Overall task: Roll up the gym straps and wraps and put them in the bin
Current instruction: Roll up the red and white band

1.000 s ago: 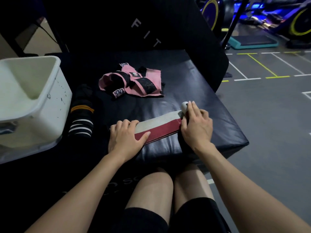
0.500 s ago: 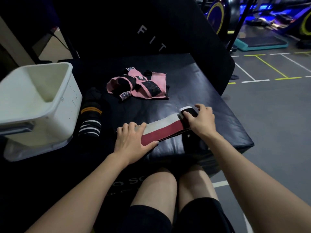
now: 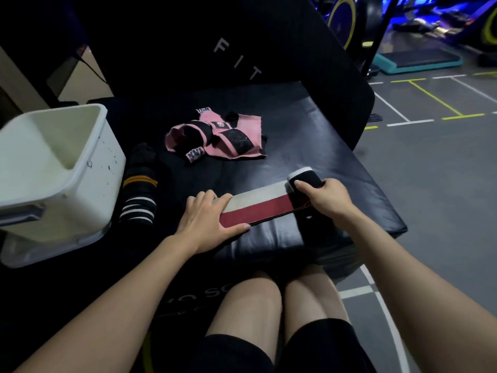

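1. Since a second ago the right hand [image 3: 326,196] has turned the strap's far end over: that end then lay nearly flat under the fingertips, and now a short black-and-white roll [image 3: 305,176] stands there. The left hand has stayed in place.
2. Nearest: the left hand [image 3: 208,220] lies flat, fingers straight and together, pressing the near-left end of the red-and-white strap [image 3: 258,204] onto the black pad [image 3: 309,135] that serves as worktop.
3. The strap's long axis runs from the left hand up and to the right, to the right hand. The right hand's fingers curl over the roll and grip it.
4. Key relation: the unrolled length lies to the left of the right hand, toward the left hand, so I judge the roll must travel leftward along that axis. The right hand is on the roll; the left only anchors.
5. Farther left: a black striped wrap [image 3: 139,196] lies beside the white bin [image 3: 80,168].
6. Farthest: a loose pink-and-black wrap [image 3: 223,137], well apart from both hands, not yet rolled.
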